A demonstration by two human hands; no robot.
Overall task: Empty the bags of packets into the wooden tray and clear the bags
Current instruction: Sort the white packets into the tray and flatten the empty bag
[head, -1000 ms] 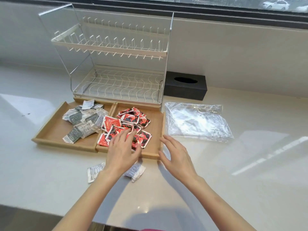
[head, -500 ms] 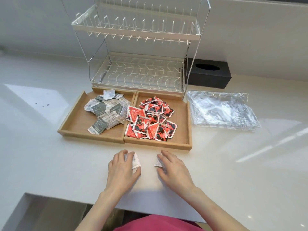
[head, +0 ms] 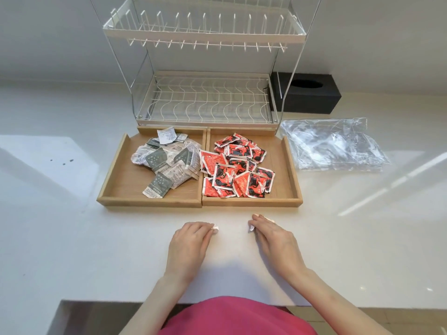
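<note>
Both palm-down on white counter (head: pixel 72 238) at 6 o'clock of wooden tray (head: pixel 154 201): left hand (head: pixel 188 245) curled over a white packet (head: pixel 215 229), right hand (head: pixel 273 238) over another (head: pixel 251 228). Grey packets (head: pixel 167 163) left compartment, red packets (head: pixel 238 165) right. Empty clear bags (head: pixel 333 146) at 3 o'clock.

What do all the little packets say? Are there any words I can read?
Grey and white packets: small print, upside down and too blurred to read.
Red packets: black and white design, any words too small to read.
Clear bags, black box: no words visible.
</note>
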